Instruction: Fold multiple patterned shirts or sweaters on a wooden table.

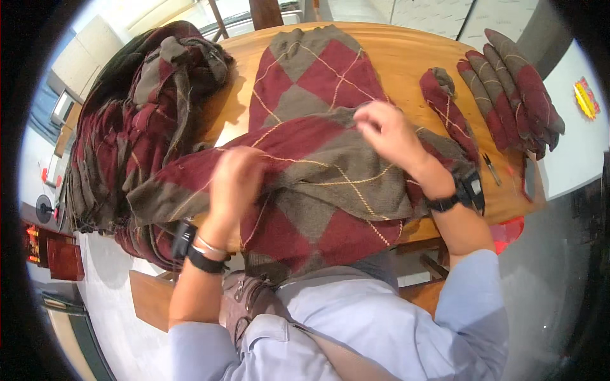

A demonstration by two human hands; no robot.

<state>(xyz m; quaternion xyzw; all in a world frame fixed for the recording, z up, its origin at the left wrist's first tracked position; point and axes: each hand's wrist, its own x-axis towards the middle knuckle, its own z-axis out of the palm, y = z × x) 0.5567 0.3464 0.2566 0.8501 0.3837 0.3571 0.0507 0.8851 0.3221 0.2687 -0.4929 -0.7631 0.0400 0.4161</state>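
Note:
Before me, an argyle knit panel in burgundy and grey-brown, with yellow diagonal lines, lies lengthwise, its ribbed end hanging toward my lap. Across it stretches a second loose argyle knit piece, rumpled and partly folded. My right hand pinches this upper piece at its far edge. Blurred, my left hand is over the piece's left part with curled fingers; its fingertips are hidden, so I cannot tell whether it grips the cloth.
A large heap of matching knitwear covers the wooden table's left side. On the right are a rolled knit piece, several folded knit pieces and small thread snips. A red plastic item shows below the table edge.

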